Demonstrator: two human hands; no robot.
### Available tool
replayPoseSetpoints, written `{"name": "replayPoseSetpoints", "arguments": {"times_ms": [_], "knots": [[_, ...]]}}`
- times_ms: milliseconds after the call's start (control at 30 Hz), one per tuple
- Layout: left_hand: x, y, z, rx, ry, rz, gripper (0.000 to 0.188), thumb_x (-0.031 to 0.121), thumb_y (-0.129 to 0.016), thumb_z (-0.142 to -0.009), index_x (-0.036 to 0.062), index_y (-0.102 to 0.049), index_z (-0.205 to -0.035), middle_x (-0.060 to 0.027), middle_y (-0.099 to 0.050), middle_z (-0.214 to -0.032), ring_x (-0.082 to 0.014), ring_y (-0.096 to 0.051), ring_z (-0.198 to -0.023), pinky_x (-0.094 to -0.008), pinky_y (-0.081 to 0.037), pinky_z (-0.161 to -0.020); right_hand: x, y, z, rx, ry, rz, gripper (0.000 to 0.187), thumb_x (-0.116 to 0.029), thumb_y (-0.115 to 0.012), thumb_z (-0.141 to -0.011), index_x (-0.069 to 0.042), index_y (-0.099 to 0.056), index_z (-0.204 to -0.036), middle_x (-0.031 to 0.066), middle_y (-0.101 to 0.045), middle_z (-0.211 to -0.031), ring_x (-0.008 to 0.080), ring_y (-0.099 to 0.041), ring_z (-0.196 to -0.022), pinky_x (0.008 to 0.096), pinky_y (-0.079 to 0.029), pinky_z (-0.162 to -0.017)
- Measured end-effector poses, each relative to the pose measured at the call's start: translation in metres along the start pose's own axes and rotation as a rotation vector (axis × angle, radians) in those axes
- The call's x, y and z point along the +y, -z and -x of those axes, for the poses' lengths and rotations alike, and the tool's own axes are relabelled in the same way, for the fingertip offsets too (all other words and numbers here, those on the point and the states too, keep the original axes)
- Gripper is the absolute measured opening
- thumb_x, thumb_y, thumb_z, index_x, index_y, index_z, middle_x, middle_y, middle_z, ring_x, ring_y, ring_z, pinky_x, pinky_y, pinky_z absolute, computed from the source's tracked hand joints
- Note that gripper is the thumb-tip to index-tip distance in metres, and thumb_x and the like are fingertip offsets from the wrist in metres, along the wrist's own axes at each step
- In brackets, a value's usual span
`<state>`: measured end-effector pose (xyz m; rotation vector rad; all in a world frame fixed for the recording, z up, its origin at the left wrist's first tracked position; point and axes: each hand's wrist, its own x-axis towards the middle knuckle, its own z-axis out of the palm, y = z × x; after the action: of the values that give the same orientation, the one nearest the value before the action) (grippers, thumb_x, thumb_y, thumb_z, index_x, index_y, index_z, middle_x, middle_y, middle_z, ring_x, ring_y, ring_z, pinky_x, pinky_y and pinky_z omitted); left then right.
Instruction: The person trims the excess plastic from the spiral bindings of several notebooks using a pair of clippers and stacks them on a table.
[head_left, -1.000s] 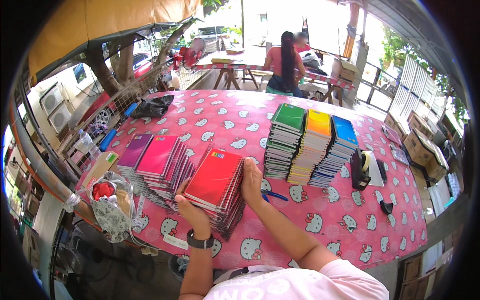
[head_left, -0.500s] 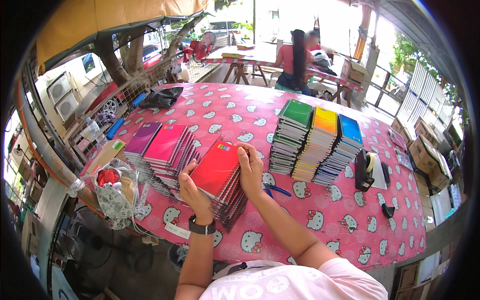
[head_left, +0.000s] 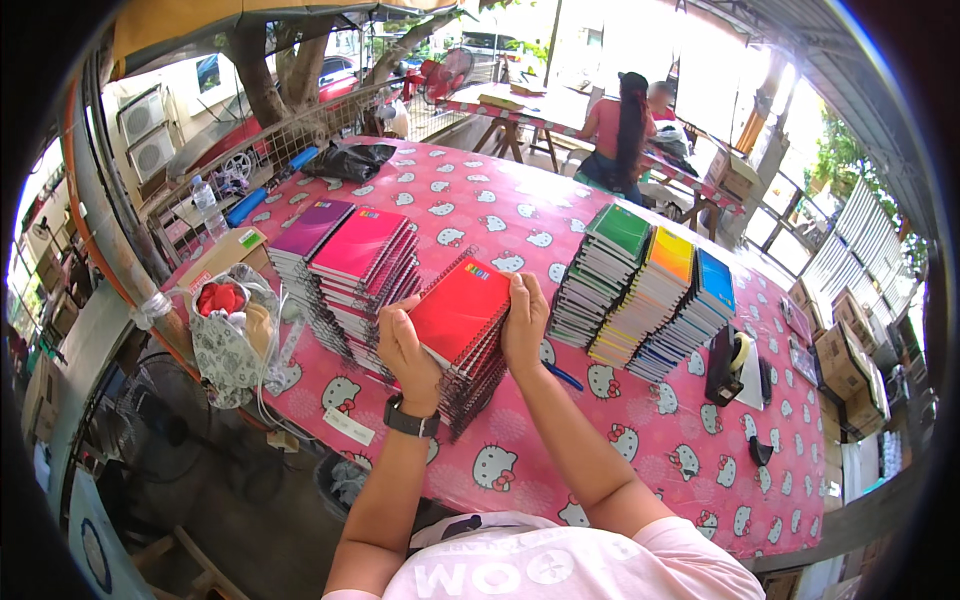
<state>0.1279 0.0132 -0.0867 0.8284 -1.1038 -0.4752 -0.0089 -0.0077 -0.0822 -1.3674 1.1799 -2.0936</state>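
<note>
A stack of red spiral notebooks (head_left: 461, 318) stands on the pink table in front of me. My left hand (head_left: 410, 352) is pressed against its left side near the top, fingers bent. On the opposite edge, by the spiral binding, my right hand (head_left: 525, 318) grips the upper notebooks. Left of this stack are piles of pink notebooks (head_left: 360, 243) and purple notebooks (head_left: 311, 228). To the right rise tall piles of green notebooks (head_left: 617, 228), yellow notebooks (head_left: 672, 253) and blue notebooks (head_left: 716, 281). Blue-handled pliers (head_left: 563, 377) lie partly hidden beside my right wrist.
A tape dispenser (head_left: 727, 368) sits right of the piles. A patterned cloth bag (head_left: 232, 345) hangs at the table's left edge, near a cardboard box (head_left: 228, 254) and a plastic bottle (head_left: 207, 205). A black plastic bag (head_left: 348, 160) lies at the back. Two people sit at another table beyond.
My view has shifted slightly. The left hand's fingers are more bent against the red stack, while the right hand stays at its right edge. The other piles stand as before.
</note>
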Motion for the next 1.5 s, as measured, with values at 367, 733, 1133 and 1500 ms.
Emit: {"name": "replayPoseSetpoints", "arguments": {"times_ms": [367,733,1133,1500], "knots": [[0.035,0.071,0.025,-0.211,0.142,-0.059,0.027,0.021,-0.050,-0.090,0.0008,-0.059,-0.105,-0.0098,-0.060,-0.106,-0.0205,-0.055,-0.100,-0.0324,-0.041,-0.087,0.065,0.170,0.087,-0.600,-0.214,1.190,0.065,-0.038,-0.066,-0.078,-0.005,-0.043,-0.129,0.0183,-0.045,-0.129,0.0329,-0.043,-0.118,0.0457,-0.036,-0.096],[0.087,0.044,0.028,-0.643,-0.087,-0.761,0.040,0.031,-0.077,-0.066,0.0013,-0.062,-0.088,-0.0142,-0.063,-0.083,-0.0315,-0.060,-0.076,-0.0391,-0.047,-0.069,0.096,0.191,0.108,-0.409,0.020,1.427,0.093,-0.054,-0.074,-0.061,-0.004,-0.039,-0.132,0.0209,-0.042,-0.129,0.0387,-0.039,-0.118,0.0540,-0.036,-0.092],[0.085,0.042,0.021,-0.700,-0.103,-0.915,0.035,0.034,-0.072,-0.071,0.0020,-0.061,-0.081,-0.0147,-0.063,-0.068,-0.0314,-0.063,-0.064,-0.0403,-0.048,-0.059,0.084,0.160,0.081,-0.612,-0.330,1.440,0.088,-0.052,-0.074,-0.065,-0.003,-0.040,-0.131,0.0146,-0.048,-0.123,0.0337,-0.042,-0.116,0.0573,-0.037,-0.089],[0.058,0.044,-0.016,-0.255,-0.123,-0.205,0.042,0.037,-0.052,-0.092,-0.0023,-0.061,-0.100,-0.0126,-0.062,-0.098,-0.0150,-0.057,-0.089,-0.0283,-0.046,-0.077,-0.007,0.032,0.000,-0.225,-0.062,-0.039,0.033,-0.029,-0.049,-0.095,0.003,-0.059,-0.098,0.0074,-0.061,-0.082,0.0142,-0.053,-0.074,0.0301,-0.042,-0.067]]}}
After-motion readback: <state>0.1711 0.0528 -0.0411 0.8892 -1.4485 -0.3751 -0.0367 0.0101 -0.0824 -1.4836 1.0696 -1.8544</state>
